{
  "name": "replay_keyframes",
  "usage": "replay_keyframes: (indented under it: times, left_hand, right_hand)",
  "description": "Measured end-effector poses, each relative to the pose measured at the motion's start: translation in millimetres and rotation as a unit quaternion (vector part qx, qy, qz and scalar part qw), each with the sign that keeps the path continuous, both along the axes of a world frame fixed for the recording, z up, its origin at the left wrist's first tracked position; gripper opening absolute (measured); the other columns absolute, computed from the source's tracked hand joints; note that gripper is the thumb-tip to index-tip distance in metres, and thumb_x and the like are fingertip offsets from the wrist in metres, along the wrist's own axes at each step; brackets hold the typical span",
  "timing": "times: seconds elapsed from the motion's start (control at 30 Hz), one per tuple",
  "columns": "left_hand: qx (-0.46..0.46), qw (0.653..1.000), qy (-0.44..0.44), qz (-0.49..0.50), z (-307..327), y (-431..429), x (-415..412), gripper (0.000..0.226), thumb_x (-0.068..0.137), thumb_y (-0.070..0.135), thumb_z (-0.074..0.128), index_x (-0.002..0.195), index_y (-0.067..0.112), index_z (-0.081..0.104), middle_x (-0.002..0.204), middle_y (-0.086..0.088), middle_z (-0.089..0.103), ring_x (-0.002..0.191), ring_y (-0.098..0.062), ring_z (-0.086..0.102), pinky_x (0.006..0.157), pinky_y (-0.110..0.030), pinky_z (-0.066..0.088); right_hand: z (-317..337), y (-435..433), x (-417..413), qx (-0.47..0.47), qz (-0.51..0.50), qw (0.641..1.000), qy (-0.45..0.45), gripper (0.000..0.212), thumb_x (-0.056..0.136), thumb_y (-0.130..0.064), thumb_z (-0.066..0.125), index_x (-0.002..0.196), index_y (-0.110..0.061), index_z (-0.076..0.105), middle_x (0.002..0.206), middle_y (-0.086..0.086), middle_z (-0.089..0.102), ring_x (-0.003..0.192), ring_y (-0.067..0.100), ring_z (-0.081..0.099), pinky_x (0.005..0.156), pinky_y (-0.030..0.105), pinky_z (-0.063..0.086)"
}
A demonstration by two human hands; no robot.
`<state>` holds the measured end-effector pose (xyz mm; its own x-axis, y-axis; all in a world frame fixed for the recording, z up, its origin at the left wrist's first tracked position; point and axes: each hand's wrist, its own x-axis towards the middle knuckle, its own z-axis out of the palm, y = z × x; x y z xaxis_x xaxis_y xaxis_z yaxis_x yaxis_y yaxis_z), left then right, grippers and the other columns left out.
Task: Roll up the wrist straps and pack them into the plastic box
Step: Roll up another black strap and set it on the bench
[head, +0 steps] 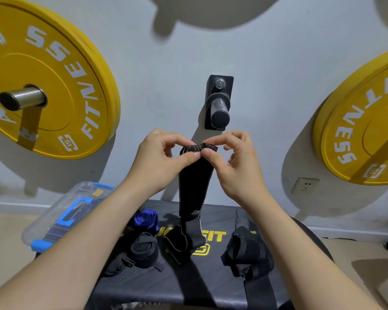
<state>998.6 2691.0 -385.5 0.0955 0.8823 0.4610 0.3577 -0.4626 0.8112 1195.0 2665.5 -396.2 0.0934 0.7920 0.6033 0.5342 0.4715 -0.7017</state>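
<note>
While the wrist strap (194,182) hangs down in front of you, its top end sits as a tight little roll right between your two hands, raised above the bench (188,287). Its lower end drapes onto the bench pad, by the yellow logo.

Your left hand (159,162): thumb and forefinger curled, pinching the left side of the roll, other fingers bent in loosely. Your right hand (235,162): same grip on the right side, remaining fingers bent and off the fabric. The thumbs almost meet tip to tip on the near side of the roll.

The plastic box (43,222) is at the bench's left end, behind your left forearm, lid on, with blue latches and handle. Dark stuff shows through the lid, can't tell what. It's well apart from the strap you hold.

Counts:
- On the bench: one blue roll (145,219), one black roll (142,247) just in front of it, one loose black strap (246,253) on the right with a tail running toward you.
- One more dark bundle (115,267) by your left forearm, partly hidden. Can't tell if it's a single strap.
- In your hands: one.
- Boxes: one.
- Yellow plates on the wall: two, the left plate (43,74) and the right plate (363,121), with one bare peg (219,108) between them.
</note>
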Motion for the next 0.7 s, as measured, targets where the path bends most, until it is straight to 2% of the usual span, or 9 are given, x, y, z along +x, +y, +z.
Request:
replay_keyframes:
  times: [0.07,0.2,0.27,0.33,0.4,0.47,0.53,0.63,0.7]
  left_hand:
    - [-0.049,0.996,-0.031,-0.062,2.6,-2.6,0.1,0.006,0.091,0.027,0.086,0.096,0.029,0.083,0.098,-0.003,0.077,0.087,-0.015,0.074,0.085,-0.036,0.062]
    - [-0.098,0.986,-0.060,-0.119,1.4,-4.8,7.2,0.007,0.100,0.024,0.076,0.102,0.018,0.078,0.093,-0.008,0.081,0.085,-0.018,0.075,0.090,-0.052,0.062]
    - [-0.098,0.986,-0.075,-0.110,-0.1,-3.1,11.2,0.015,0.099,0.034,0.075,0.103,0.020,0.079,0.089,-0.007,0.082,0.081,-0.017,0.075,0.085,-0.050,0.063]
    - [-0.102,0.986,-0.094,-0.095,-3.0,0.2,14.3,0.023,0.100,0.041,0.072,0.102,0.019,0.081,0.086,-0.011,0.082,0.077,-0.020,0.074,0.081,-0.051,0.062]
    - [-0.114,0.983,-0.111,-0.091,-6.3,5.8,17.3,0.019,0.100,0.036,0.074,0.101,0.018,0.082,0.087,-0.013,0.082,0.081,-0.029,0.078,0.086,-0.052,0.061]
    - [-0.121,0.982,-0.111,-0.096,-9.2,12.0,19.8,0.008,0.099,0.026,0.077,0.099,0.021,0.083,0.087,-0.011,0.082,0.083,-0.029,0.079,0.081,-0.046,0.061]
    - [-0.116,0.982,-0.115,-0.098,-11.4,16.9,21.4,0.009,0.096,0.019,0.080,0.092,0.026,0.084,0.084,-0.010,0.081,0.075,-0.016,0.074,0.071,-0.030,0.057]
    - [-0.114,0.978,-0.127,-0.117,-14.4,23.3,23.1,0.020,0.094,0.012,0.081,0.089,0.032,0.084,0.086,-0.003,0.081,0.079,-0.009,0.075,0.071,-0.018,0.055]
    - [-0.115,0.974,-0.138,-0.136,-15.7,26.9,23.2,0.023,0.093,0.009,0.082,0.090,0.031,0.085,0.091,-0.001,0.082,0.083,-0.009,0.076,0.074,-0.017,0.056]
  right_hand:
    - [-0.5,-0.6,0.1,0.011,0.010,1.000,-0.008,0.009,0.099,-0.023,0.076,0.106,-0.028,0.074,0.108,-0.013,0.068,0.102,0.004,0.063,0.076,0.012,0.041]
    - [-2.8,-1.2,-3.1,0.033,0.021,0.999,0.019,0.011,0.099,-0.018,0.075,0.107,-0.025,0.078,0.082,-0.014,0.077,0.076,0.010,0.071,0.072,0.020,0.049]
    - [-2.9,0.7,-0.3,0.027,0.029,0.997,0.065,0.015,0.095,-0.013,0.080,0.106,-0.022,0.084,0.087,-0.012,0.081,0.081,0.007,0.077,0.081,0.031,0.061]
    - [-3.9,2.1,2.8,0.016,0.058,0.994,0.089,0.018,0.093,-0.007,0.081,0.104,-0.019,0.086,0.092,-0.010,0.083,0.088,0.009,0.080,0.087,0.035,0.064]
    - [-6.0,4.2,5.3,0.004,0.063,0.995,0.080,0.020,0.092,-0.007,0.080,0.100,-0.024,0.086,0.089,-0.009,0.083,0.084,0.013,0.079,0.081,0.034,0.064]
    - [-7.9,6.5,8.7,-0.012,0.059,0.996,0.067,0.017,0.091,-0.012,0.081,0.097,-0.027,0.086,0.082,-0.008,0.081,0.073,0.015,0.075,0.069,0.031,0.060]
    - [-8.9,8.6,12.8,-0.033,0.072,0.994,0.072,0.010,0.089,-0.020,0.085,0.097,-0.027,0.087,0.081,-0.005,0.081,0.069,0.014,0.072,0.065,0.032,0.059]
    - [-10.3,14.9,17.8,-0.076,0.097,0.981,0.147,0.024,0.085,-0.033,0.092,0.106,-0.024,0.084,0.089,0.006,0.082,0.083,0.030,0.077,0.081,0.050,0.064]
    - [-13.3,20.2,21.0,-0.115,0.102,0.976,0.154,0.031,0.089,-0.034,0.088,0.117,-0.026,0.080,0.091,0.016,0.079,0.084,0.030,0.073,0.088,0.054,0.060]
